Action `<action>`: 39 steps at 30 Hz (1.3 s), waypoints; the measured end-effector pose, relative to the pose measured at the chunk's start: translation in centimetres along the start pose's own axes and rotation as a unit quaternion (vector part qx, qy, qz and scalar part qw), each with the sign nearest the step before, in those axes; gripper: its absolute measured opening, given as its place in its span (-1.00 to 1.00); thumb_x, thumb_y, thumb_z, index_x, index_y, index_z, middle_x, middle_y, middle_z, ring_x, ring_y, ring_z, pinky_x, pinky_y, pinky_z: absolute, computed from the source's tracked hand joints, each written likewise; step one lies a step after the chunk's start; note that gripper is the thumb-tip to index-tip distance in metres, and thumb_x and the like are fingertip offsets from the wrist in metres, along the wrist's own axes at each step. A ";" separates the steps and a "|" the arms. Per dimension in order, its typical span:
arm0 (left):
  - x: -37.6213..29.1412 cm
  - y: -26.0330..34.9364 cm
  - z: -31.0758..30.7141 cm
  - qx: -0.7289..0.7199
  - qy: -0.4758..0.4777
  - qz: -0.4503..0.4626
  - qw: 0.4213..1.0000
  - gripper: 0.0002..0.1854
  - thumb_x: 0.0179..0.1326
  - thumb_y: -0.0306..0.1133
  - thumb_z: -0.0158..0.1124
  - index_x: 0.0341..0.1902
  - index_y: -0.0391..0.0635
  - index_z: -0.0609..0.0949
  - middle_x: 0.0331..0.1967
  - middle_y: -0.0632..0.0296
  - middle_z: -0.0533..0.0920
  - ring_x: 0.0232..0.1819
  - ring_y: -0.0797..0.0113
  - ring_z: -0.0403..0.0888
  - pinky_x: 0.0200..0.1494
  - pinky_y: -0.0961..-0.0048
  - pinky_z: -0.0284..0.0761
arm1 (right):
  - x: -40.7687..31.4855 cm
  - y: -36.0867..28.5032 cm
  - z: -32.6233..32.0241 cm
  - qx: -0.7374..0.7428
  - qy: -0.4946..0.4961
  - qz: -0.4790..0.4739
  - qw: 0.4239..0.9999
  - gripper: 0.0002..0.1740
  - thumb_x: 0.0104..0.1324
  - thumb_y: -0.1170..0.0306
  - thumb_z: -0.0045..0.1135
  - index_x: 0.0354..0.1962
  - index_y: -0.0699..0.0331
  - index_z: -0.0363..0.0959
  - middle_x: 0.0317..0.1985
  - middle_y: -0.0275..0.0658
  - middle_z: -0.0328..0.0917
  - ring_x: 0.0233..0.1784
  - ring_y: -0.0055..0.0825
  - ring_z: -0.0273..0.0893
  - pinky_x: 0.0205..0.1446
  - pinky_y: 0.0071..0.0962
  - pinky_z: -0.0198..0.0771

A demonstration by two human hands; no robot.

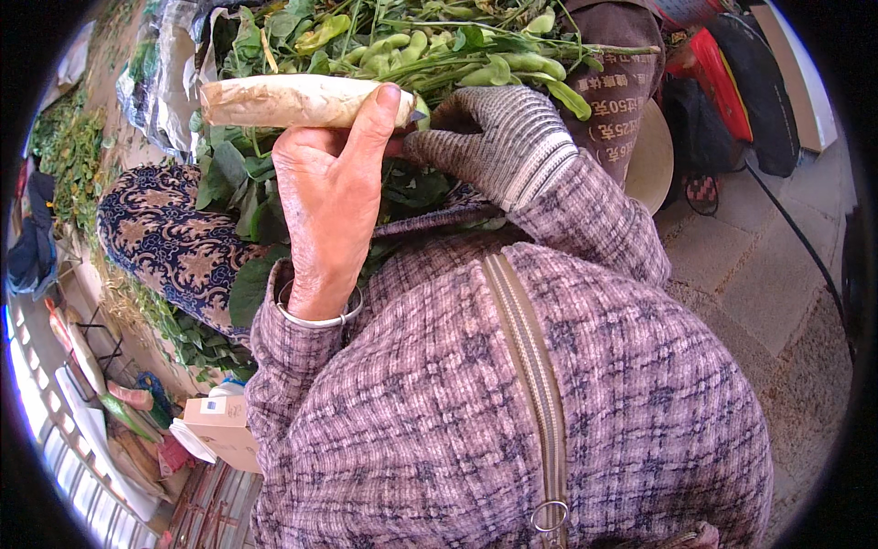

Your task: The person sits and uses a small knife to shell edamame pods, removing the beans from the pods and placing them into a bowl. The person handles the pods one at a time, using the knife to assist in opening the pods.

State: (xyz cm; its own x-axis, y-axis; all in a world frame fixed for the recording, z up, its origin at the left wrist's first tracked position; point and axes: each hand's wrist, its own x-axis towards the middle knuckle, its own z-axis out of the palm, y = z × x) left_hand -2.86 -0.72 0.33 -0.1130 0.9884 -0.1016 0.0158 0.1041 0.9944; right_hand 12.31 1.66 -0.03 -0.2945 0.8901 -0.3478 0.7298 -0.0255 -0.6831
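Note:
My bare left hand (329, 185), with a metal bangle at the wrist, grips a pale, wrapped cylindrical handle (274, 101). The thumb presses along its right end, where a small grey metal tip (416, 115) sticks out. Beside that tip shows a green pod (424, 113). My right hand (490, 141) wears a grey striped knit glove and is curled against the soybean plants. Its fingertips are hidden, so whether it grips a stem or pod is unclear. Plump green bean pods (394, 55) hang among stems just above both hands. Broad green leaves (230, 171) lie under the left hand.
A patterned dark blue cloth (171, 240) covers my leg at left. Crumpled plastic sheeting (168, 75) lies beyond it. More cut plants (65, 151) are spread on the floor. A cardboard box (223, 429) stands at lower left, and a black cable (799, 240) crosses the paving at right.

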 end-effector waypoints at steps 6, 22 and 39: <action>0.0 -0.1 -0.4 -0.024 -0.010 -0.004 1.000 -0.74 0.22 -0.31 0.24 -0.20 -0.30 0.60 -0.33 0.18 0.64 -0.30 0.45 0.59 -0.22 0.51 0.53 | 0.3 0.7 0.9 0.055 0.018 -0.014 0.998 -0.59 0.15 0.13 0.24 -0.27 0.34 0.55 -0.48 -0.13 0.59 -0.43 -0.36 0.56 -0.29 -0.40 0.45; 0.7 -0.6 0.3 0.196 0.028 0.198 0.960 -0.84 0.15 -0.43 0.26 -0.44 -0.30 0.59 -0.62 0.22 0.57 -0.59 0.47 0.45 -0.45 0.51 0.35 | 1.0 -0.2 1.7 0.011 -0.001 0.028 1.000 -0.65 0.25 0.15 0.09 -0.12 0.17 0.45 -0.22 -0.04 0.56 -0.18 -0.22 0.53 -0.06 -0.38 0.43; 0.9 0.2 -1.1 0.101 -0.014 0.079 0.992 -0.77 0.17 -0.36 0.29 -0.36 -0.36 0.61 -0.54 0.27 0.62 -0.47 0.59 0.47 -0.35 0.60 0.39 | 1.2 0.6 2.4 0.294 0.009 0.002 0.956 -0.63 0.20 0.21 0.23 -0.21 0.37 0.53 -0.43 -0.33 0.57 -0.41 -0.67 0.44 -0.34 -0.63 0.39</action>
State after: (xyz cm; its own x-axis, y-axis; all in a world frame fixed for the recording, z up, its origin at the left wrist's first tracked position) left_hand -4.01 0.04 0.50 -0.0657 0.9965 0.0508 0.2291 -0.0345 0.9728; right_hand 10.91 1.63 -2.44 -0.2774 0.8973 -0.3435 0.2559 -0.2756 -0.9266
